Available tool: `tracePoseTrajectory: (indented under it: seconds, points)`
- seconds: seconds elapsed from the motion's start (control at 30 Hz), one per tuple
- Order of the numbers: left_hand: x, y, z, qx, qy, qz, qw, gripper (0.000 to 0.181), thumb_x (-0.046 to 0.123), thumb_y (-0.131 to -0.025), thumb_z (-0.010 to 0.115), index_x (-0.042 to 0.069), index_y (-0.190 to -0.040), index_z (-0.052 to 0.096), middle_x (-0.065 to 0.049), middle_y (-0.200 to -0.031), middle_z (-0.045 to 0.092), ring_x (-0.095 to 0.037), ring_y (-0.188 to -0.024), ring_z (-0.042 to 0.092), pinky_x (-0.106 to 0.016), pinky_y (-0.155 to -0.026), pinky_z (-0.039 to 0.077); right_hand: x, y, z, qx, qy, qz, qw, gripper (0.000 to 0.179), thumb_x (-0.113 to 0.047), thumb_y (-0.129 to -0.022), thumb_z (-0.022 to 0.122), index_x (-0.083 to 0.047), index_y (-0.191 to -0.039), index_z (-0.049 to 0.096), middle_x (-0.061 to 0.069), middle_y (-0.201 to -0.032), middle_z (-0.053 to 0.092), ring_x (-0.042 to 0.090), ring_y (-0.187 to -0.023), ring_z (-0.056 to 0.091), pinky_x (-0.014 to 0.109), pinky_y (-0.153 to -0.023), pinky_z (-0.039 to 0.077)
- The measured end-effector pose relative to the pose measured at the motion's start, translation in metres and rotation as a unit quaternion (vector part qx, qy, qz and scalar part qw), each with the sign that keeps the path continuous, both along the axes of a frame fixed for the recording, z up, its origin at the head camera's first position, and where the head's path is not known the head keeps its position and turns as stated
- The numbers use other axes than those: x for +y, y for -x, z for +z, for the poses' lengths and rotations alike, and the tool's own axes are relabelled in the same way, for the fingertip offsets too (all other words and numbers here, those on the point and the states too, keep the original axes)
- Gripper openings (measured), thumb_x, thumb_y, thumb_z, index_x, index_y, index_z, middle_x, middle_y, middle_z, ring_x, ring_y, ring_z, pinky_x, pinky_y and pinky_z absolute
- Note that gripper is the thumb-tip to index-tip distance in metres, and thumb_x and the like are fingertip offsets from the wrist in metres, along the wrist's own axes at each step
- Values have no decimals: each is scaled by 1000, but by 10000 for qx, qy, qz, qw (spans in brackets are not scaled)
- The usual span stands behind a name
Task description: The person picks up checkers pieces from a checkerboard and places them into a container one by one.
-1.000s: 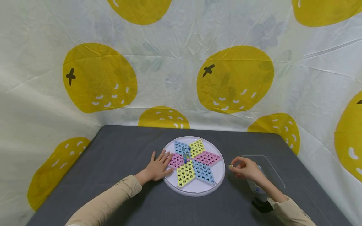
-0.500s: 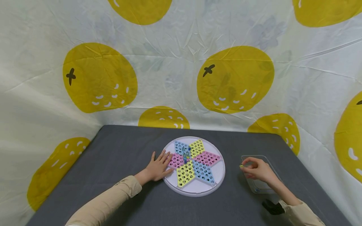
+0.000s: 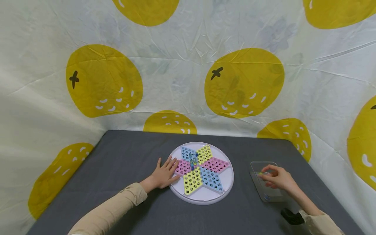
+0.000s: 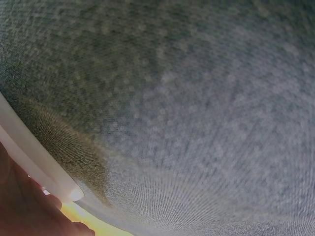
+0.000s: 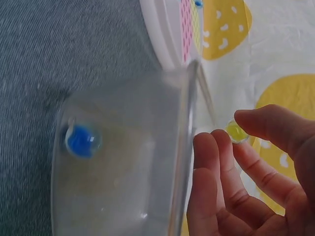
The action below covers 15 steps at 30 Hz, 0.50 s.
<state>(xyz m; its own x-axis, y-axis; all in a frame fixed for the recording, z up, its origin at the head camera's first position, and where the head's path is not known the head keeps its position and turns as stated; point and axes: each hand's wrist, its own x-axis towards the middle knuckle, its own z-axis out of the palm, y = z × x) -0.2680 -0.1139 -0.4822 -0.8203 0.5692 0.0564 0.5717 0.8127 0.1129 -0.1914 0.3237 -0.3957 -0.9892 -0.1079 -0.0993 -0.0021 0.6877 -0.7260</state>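
Note:
Between thumb and fingers, my right hand [image 3: 279, 178] pinches a yellow-and-clear glass marble [image 5: 236, 132]. This hand is over the clear plastic box [image 3: 256, 184], in which a blue marble [image 5: 82, 140] lies near one end. My left hand [image 3: 164, 173] rests, fingers spread, on the left rim of the round white Chinese checkers board [image 3: 202, 199]. The board carries a star of pink, yellow and blue points with holes. Several blue and greenish marbles [image 3: 193, 160] sit near the star's middle and its upper left point. In the left wrist view the fingers [image 4: 29, 211] show only at the lower left corner.
A dark grey cloth covers the table [image 3: 132, 150]. Behind and beside it hangs a white curtain [image 3: 176, 75] with large yellow fruit prints. The box stands to the right of the board, with a strip of table between them.
My right hand has moved right, from beside the board to over the clear box, still pinching the marble. The left hand and the board have stayed in place.

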Motion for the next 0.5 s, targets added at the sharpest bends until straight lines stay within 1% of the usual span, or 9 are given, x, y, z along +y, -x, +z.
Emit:
tracePoseTrajectory:
  seconds: [0.1, 0.13, 0.17, 0.23, 0.33, 0.5]
  points:
    - [1, 0, 1, -31, 166, 81, 9998, 69, 59, -90, 22, 17, -145, 14, -6, -150, 18, -27, -140, 5, -63, -102, 4, 5, 0, -1, -6, -26, -46, 10000, 37, -27, -85, 59, 1, -107, 53, 14, -78, 68, 17, -64, 65, 31, -57, 52]
    - [2, -1, 5, -90, 235, 125, 9996, 68, 57, -91, 26, 15, -144, 18, -7, -149, 20, -28, -139, 8, -63, -102, 5, 7, 0, -2, -4, -31, -70, 10000, 37, -27, -85, 59, 2, -107, 54, 14, -79, 68, 17, -64, 65, 31, -57, 52]
    - [3, -1, 5, -100, 294, 151, 9994, 67, 54, -91, 30, 13, -143, 20, -7, -149, 21, -29, -139, 10, -63, -102, 6, 9, 0, -2, 11, -43, -76, 10000, 37, -27, -85, 59, 2, -107, 54, 15, -80, 68, 17, -64, 66, 31, -57, 52]
    - [4, -1, 7, -109, 388, 182, 9990, 66, 52, -91, 32, 12, -143, 21, -8, -149, 22, -30, -138, 11, -63, -102, 7, 13, 0, -3, 31, -91, -96, 9999, 37, -27, -85, 59, 2, -107, 54, 16, -81, 68, 17, -64, 66, 31, -57, 52]
    - [5, -2, 9, -161, 464, 228, 9985, 66, 52, -91, 33, 13, -143, 20, -7, -149, 21, -29, -139, 10, -62, -102, 8, 19, 0, -6, 18, -145, -136, 9998, 37, -27, -86, 58, 3, -106, 54, 15, -81, 69, 16, -64, 65, 30, -56, 52]
    - [5, -2, 8, -175, 573, 300, 9978, 66, 53, -91, 30, 16, -144, 17, -5, -150, 18, -26, -140, 7, -61, -103, 7, 26, 1, -9, -44, -145, -227, 9996, 37, -27, -86, 58, 4, -106, 54, 15, -80, 68, 16, -64, 65, 30, -56, 52]
